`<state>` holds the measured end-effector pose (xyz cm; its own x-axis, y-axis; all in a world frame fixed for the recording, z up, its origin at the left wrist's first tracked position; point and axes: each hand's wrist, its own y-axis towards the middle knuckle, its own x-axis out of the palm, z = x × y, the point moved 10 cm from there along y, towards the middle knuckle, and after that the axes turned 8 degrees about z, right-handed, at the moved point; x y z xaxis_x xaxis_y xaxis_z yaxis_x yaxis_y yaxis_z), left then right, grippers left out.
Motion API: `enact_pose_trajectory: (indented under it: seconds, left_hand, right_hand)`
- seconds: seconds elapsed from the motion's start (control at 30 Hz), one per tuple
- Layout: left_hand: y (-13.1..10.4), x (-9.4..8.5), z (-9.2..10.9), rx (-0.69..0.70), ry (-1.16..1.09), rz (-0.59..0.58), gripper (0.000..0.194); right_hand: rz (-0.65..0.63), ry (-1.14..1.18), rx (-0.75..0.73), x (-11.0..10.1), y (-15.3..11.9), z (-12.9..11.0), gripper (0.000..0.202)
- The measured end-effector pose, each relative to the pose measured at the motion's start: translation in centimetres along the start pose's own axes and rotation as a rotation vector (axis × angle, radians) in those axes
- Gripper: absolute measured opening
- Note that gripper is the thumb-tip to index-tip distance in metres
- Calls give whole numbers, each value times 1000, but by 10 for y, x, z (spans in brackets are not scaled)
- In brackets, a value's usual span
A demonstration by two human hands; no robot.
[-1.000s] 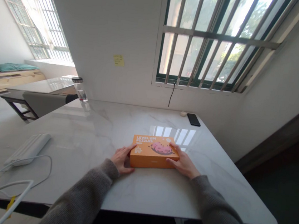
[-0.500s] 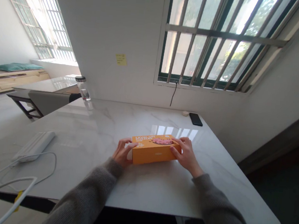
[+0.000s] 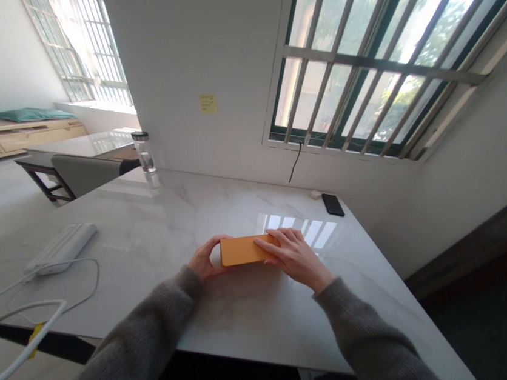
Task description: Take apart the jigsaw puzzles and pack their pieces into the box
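An orange puzzle box [image 3: 239, 252] is between my hands over the middle of the table, with a plain orange side turned toward me. My left hand [image 3: 203, 260] is closed around its left end, thumb along the upper edge and fingers beneath. Over the right part of the box lies my right hand [image 3: 297, 258], gripping it with fingers across the top and near side. That hand hides the right end. The printed face cannot be seen from here, and I cannot tell whether the box touches the table.
A white marbled table [image 3: 237, 328] spans the view. On its left lies a white power strip [image 3: 63, 249] with white cables [image 3: 95, 279]. Toward the back stand a clear bottle [image 3: 144, 152], a black phone [image 3: 333, 205] and a small white round object [image 3: 314, 194].
The box has been turned so its printed top no longer shows and a plain side faces me. My right hand has moved left and now reaches over the box.
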<state>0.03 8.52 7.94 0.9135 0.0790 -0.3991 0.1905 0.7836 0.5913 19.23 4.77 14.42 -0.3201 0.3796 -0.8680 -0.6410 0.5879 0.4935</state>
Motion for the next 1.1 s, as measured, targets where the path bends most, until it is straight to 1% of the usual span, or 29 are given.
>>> enact_pose_trajectory:
  seconds: [0.1,0.27,0.53,0.67,0.73,0.83,0.9,0.97,1.03,1.1]
  left_hand:
    - [0,0,-5,-28,0,0,67]
    - [0,2,-8,-46,-8,-5,68]
    - [0,3,-5,-33,-38,-5,66]
    - [1,3,-7,-43,-40,33,68]
    - [1,2,-10,-49,-46,56,69]
    - [3,1,-21,-93,-93,82,68]
    - [6,3,-29,-130,-168,62,66]
    - [8,7,-35,-162,-226,21,67]
    - [10,4,-39,-181,-197,33,69]
    - [11,-7,-42,-192,-61,121,71]
  right_hand:
    - [31,-43,-44,-5,1,-4,48]
    - [30,-63,-57,-9,2,-5,47]
    - [95,-184,-8,2,-6,-14,61]
    - [73,-182,15,7,-5,-16,64]
    - [76,-164,27,7,-4,-11,61]
    - [113,-131,104,5,-5,12,53]
    - [140,-91,175,6,-8,31,49]
    - [171,-15,218,9,-11,44,46]
    - [202,65,242,11,-11,50,43]
    - [236,116,274,12,-11,51,39]
